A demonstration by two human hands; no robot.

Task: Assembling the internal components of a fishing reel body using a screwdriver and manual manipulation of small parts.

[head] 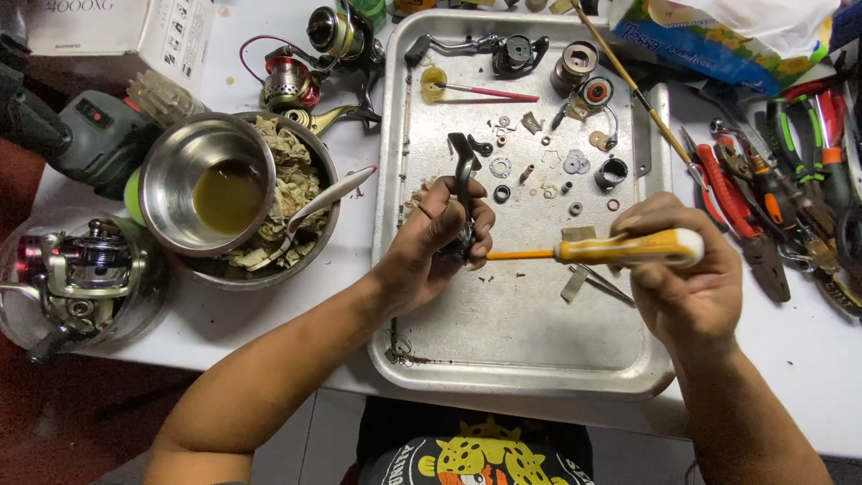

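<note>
Over the metal tray [525, 359], my left hand [431, 247] grips a black fishing reel body [464, 171], its curved arm sticking up above my fingers. My right hand [687, 287] holds a screwdriver with a yellow and white handle [628, 249]; its orange shaft points left, and the tip meets the reel part at my left fingertips. Several small washers, rings and screws [539, 171] lie scattered on the tray beyond my hands.
A steel bowl of yellowish oil [211, 184] sits in a larger bowl of rags at left. Fishing reels [81, 269] lie at left and at the back [332, 54]. Pliers and hand tools [781, 189] crowd the right side. A cardboard box [126, 31] stands at the back left.
</note>
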